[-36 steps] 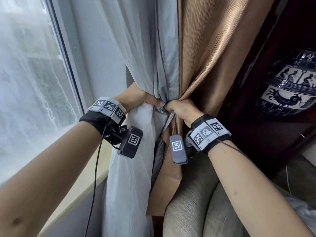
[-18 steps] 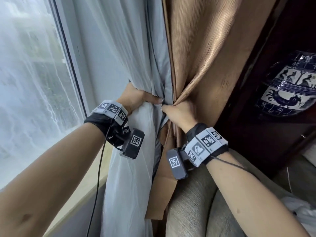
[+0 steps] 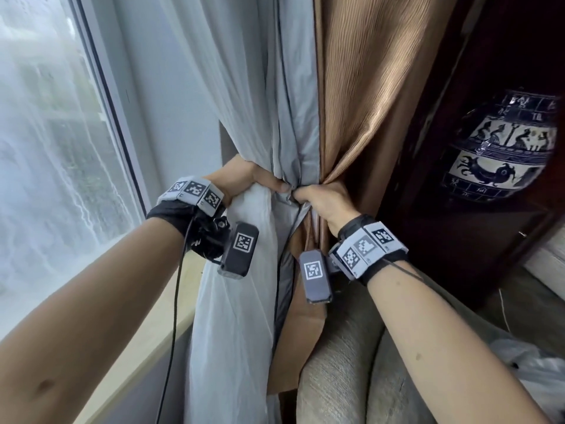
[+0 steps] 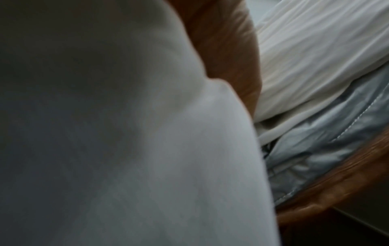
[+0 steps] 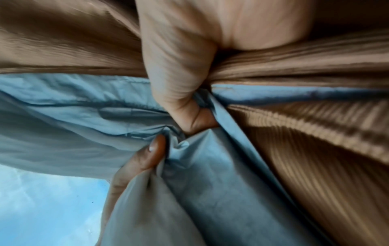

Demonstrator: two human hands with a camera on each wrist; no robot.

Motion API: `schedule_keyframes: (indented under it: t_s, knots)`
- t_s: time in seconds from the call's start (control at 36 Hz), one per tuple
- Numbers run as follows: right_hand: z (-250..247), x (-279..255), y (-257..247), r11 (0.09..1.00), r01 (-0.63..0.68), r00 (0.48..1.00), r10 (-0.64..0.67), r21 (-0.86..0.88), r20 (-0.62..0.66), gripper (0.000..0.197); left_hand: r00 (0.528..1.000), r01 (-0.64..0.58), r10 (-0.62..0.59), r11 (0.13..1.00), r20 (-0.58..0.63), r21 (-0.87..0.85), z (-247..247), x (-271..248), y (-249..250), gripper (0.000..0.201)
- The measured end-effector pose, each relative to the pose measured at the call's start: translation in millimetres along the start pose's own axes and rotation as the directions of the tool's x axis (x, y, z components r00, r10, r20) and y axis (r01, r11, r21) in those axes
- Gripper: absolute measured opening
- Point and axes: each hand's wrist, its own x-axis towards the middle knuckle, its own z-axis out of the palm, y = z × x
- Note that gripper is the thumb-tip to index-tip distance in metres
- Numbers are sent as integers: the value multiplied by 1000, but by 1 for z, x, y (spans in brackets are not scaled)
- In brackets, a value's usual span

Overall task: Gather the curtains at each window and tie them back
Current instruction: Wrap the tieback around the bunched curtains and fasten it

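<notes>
Hands: L hand (image 3: 241, 179) & R hand (image 3: 325, 198) fisted round curtains (image 3: 293, 123).

Both forearms outstretched, left hand (image 3: 244, 182) and right hand (image 3: 324, 200) each in a closed grip, thumbs nearly touching.

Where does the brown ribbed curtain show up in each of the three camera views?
Head: brown curtain hangs right of centre, pinched at its waist by the right hand.
Left wrist: only a blurred brown strip along the lower right.
Right wrist: it fills the top and right, bunched under the hand.
Shared landmark: the grey-blue lining beside it.
</notes>
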Motion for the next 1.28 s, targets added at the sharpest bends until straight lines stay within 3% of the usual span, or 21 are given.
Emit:
schedule_keyframes:
  t_s: [0.14, 0.22, 0.31, 0.39, 0.47, 0.53, 0.58, 0.61, 0.67, 0.72, 0.83, 0.94, 1.14, 1.28]
  knots:
    - [8, 2, -1, 999, 44, 992, -41, -21, 121, 12, 1000, 1, -1, 1000, -7, -16, -3, -5, -6, 57]
    - [14, -2, -5, 1000, 12, 978, -7, -24, 206, 36, 999, 16, -15, 999, 33, -43, -3, -7, -5, 51]
    - [15, 0, -3, 1000, -6, 975, 10, -15, 220, 34, 999, 13, -11, 999, 51, -47, -5, -10, -4, 49]
    - [19, 0, -2, 1000, 8, 980, -2, -29, 198, 20, 995, -38, 32, 998, -99, -59, -5, -8, -14, 68]
    - [22, 5, 4, 999, 42, 988, -40, -12, 151, 21, 966, -104, 71, 987, -249, -124, -5, -4, -29, 96]
    - [21, 6, 8, 999, 46, 987, -44, -10, 156, 23, 972, -86, 55, 988, -227, -132, -5, -6, -32, 83]
    - [16, 3, 10, 999, 43, 981, -44, 9, 191, 22, 991, -39, 32, 998, -127, -50, -3, -14, -34, 44]
    - [13, 2, 12, 999, 36, 975, -41, 24, 217, 22, 997, -32, 32, 999, -67, -1, -2, -18, -37, 34]
    - [7, 2, 16, 998, 13, 959, -29, 60, 283, 18, 999, -36, 35, 998, 13, 58, 3, -25, -44, 36]
    - [5, 1, 20, 996, -2, 940, -30, 94, 341, 15, 999, -33, 33, 998, 9, 55, 7, -23, -47, 36]
    - [6, 4, 23, 991, 15, 944, -57, 130, 325, 19, 996, -51, 52, 999, -70, 19, 12, -15, -44, 46]
    - [4, 11, 29, 984, -33, 946, -26, 174, 325, 15, 1000, -29, 29, 999, 13, 33, 10, -11, -43, 38]
    - [4, 17, 24, 990, -37, 926, -18, 139, 376, 39, 986, 53, -50, 999, 159, -13, 5, -4, -37, 32]
    - [2, 29, 28, 996, -36, 942, 5, 86, 336, 28, 999, 13, -12, 1000, 47, -27, 0, 6, -40, 43]
